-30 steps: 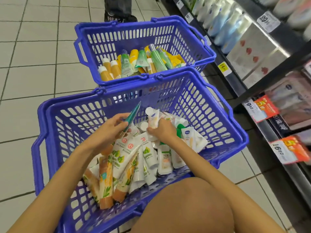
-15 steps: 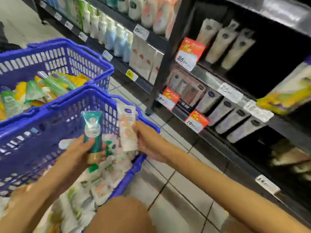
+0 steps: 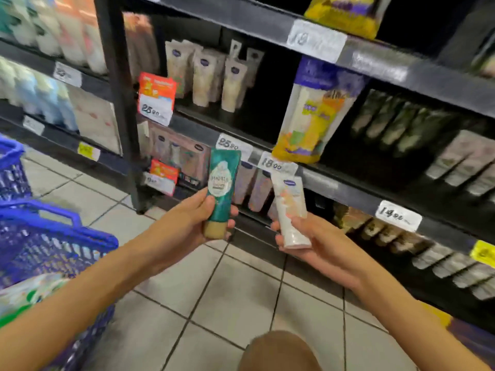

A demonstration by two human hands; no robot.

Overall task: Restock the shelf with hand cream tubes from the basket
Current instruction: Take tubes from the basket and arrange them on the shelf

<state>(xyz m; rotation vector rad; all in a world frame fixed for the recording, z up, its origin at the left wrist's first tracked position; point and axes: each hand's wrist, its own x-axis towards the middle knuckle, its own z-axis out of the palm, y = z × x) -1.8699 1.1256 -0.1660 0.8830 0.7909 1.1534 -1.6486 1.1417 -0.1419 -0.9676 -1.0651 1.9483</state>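
Observation:
My left hand (image 3: 184, 226) grips a teal hand cream tube (image 3: 221, 188) with a gold cap, held upright in front of the dark shelf unit (image 3: 337, 187). My right hand (image 3: 310, 241) holds a white tube (image 3: 290, 207) with a blue logo, cap end down, just right of the teal one. Both tubes are below the shelf edge with the price tags. The blue basket (image 3: 53, 242) sits at the lower left, with more tubes showing inside it.
Rows of pale tubes (image 3: 214, 76) stand on the middle shelf, and grey tubes (image 3: 463, 162) lie at the right. A yellow and purple pouch (image 3: 310, 113) hangs in front. A black upright post (image 3: 117, 103) divides the bays. Tiled floor (image 3: 227, 298) and my knee (image 3: 278, 352) are below.
Both hands lifted their tubes out of the basket and carried them right and up, in front of the shelves. The view swung from the baskets to the shelf unit.

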